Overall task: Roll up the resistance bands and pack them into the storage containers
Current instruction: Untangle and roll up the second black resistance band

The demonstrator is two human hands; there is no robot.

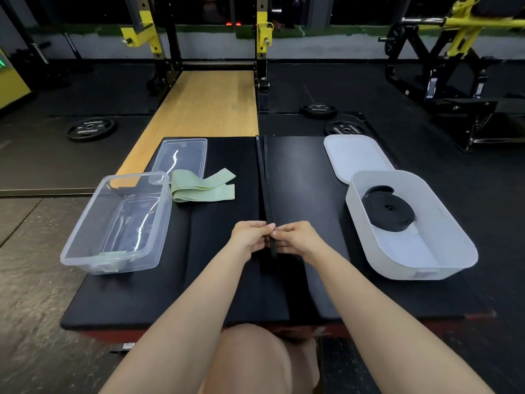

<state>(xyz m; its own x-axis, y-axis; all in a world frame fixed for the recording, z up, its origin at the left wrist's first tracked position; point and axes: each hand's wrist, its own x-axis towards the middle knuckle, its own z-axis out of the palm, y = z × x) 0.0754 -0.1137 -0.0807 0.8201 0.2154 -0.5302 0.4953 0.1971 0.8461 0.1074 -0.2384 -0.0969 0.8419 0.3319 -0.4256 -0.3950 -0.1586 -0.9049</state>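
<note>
Black padded mat (159,297): smooth, matte, rectangular, rounded near corners; bears every item below.

Left hand (250,236) and right hand (295,237): near centre of the mat, fingertips meeting; each pinches the near end of the long black band (265,180) with curled fingers.

Long black band: flat rubbery strip, doubled into two parallel lengths; long axis runs near to far up the middle of the mat, far end at the mat's far edge.

Clear plastic tub (85,231): left, rectangular with rounded corners, glossy, transparent; a pale green scrap shows at its near end, whether inside cannot be told.

White tub (443,251): right, opaque, matte, rounded-rectangular; holds a coiled black band (387,210), a flat spiral lying in its far half.

Green band (203,187): woven-looking fabric loop, pale green, folded flat with one end splayed; lies just right of the clear tub.

Clear lid (181,156): flat, transparent, far left.

White lid (355,157): flat, opaque, far right, touching the white tub's far rim.
</note>
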